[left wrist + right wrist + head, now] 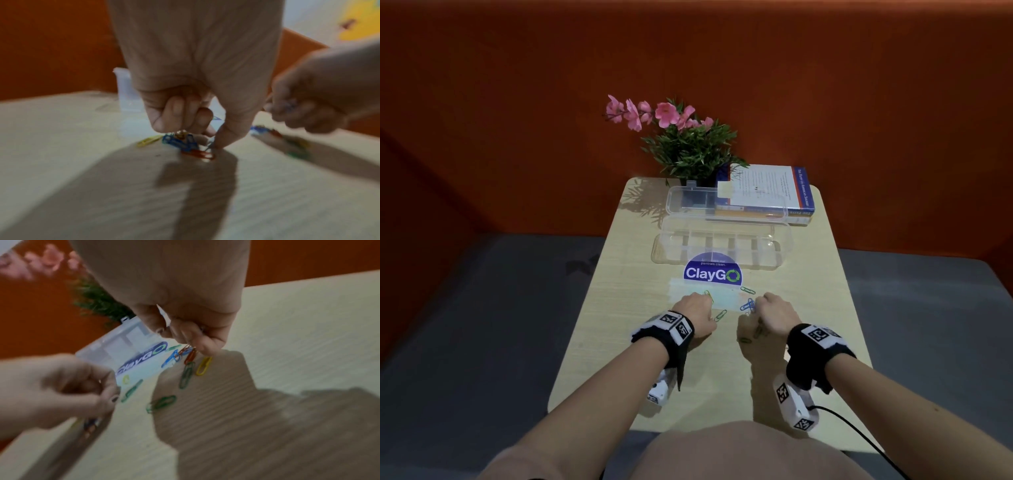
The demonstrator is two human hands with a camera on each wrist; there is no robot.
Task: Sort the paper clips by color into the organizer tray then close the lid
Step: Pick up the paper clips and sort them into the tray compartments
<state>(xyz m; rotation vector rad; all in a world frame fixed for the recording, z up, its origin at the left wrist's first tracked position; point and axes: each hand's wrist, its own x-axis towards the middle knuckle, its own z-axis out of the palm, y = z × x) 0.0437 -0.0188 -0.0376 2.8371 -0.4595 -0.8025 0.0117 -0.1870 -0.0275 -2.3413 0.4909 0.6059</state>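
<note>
Loose coloured paper clips lie on the pale wooden table (619,308) in front of the clear organizer tray (717,250), whose lid (688,200) stands open behind it. My left hand (698,308) is curled, thumb and forefinger pinching at a clip (208,145) beside blue clips (180,141) and a red clip (200,155). A green clip (720,315) lies by that hand. My right hand (767,306) is curled too, and grips red and blue clips (188,352) at its fingertips. Green clips (187,374) and a yellow clip (203,365) lie under it.
A blue ClayGo sticker (713,274) sits between the tray and the clips. A potted plant with pink flowers (688,147) and stacked books (767,195) stand at the table's far edge, right behind the lid. An orange wall backs the table.
</note>
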